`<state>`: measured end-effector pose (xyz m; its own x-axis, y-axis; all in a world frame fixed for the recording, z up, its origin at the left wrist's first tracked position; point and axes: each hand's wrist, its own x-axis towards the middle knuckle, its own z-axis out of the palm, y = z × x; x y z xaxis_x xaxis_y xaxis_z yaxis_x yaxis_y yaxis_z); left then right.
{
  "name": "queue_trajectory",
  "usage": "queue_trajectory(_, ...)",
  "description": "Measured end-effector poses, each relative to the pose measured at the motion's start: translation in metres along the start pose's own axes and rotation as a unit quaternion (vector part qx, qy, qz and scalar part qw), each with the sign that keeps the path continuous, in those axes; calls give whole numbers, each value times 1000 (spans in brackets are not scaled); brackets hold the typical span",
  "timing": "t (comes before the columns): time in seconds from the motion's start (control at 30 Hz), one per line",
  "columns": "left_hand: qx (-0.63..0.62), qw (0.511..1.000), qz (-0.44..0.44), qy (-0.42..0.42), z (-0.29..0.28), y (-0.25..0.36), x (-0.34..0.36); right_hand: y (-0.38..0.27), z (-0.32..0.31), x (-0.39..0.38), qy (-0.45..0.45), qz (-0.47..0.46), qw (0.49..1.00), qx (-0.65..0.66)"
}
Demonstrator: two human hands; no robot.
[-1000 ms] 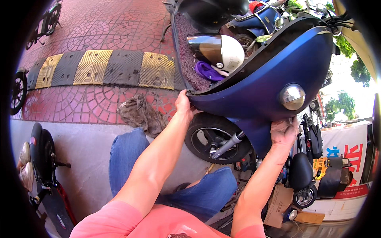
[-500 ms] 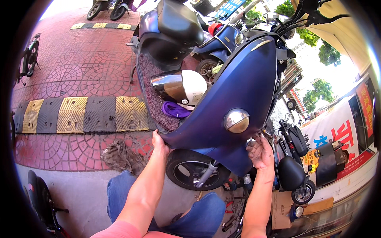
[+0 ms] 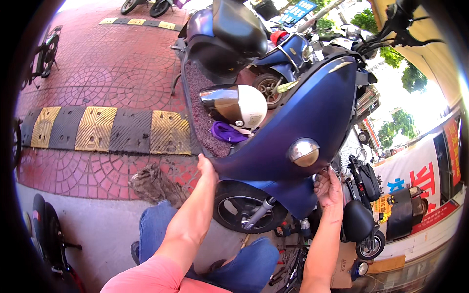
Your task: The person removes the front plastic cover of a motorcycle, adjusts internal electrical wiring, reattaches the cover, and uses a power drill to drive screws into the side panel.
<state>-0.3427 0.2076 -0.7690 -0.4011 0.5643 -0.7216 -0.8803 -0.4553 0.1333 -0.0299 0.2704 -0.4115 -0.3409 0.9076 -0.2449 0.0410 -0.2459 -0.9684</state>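
A dark blue scooter (image 3: 325, 115) fills the middle, with a round chrome lamp (image 3: 304, 151) on its front panel. On the footboard lie a white helmet (image 3: 249, 105) with a tinted visor and a purple cloth (image 3: 227, 131). My left hand (image 3: 206, 170) grips the panel's lower left edge, fingers hidden behind it. My right hand (image 3: 327, 188) is at the panel's lower right edge, palm turned up and fingers curled; what they hold is too small to make out. Below the panel shows the front wheel (image 3: 233, 210) with its fork (image 3: 259, 212).
A dirty rag (image 3: 155, 183) lies by my knee. A striped speed bump (image 3: 97, 129) crosses red paving. A black two-wheeler (image 3: 49, 234) stands at lower left; small scooters (image 3: 356, 219), cardboard (image 3: 342, 266) and scattered tools (image 3: 283, 229) crowd the right, before a white banner (image 3: 400, 173).
My right hand's fingers have curled more at the panel edge, while my left hand keeps its place. My view has shifted, bringing more of the seat and handlebar into sight.
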Motion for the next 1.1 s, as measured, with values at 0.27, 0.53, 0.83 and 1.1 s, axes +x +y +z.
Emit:
queue_trajectory(0.27,155,986,62,-25,11,-11,-59,-8,-17,-6,15,-10,999,-28)
queue_trajectory(0.53,255,954,137,72,26,-14,-83,-18,-23,16,10,-54,985,-164)
queue_trajectory(0.83,311,771,505,-230,99,51,-238,-18,-46,35,-35,-142,954,-262)
queue_trajectory(1.1,565,410,698,-157,270,52,-389,-11,-66,43,-56,-118,963,-237)
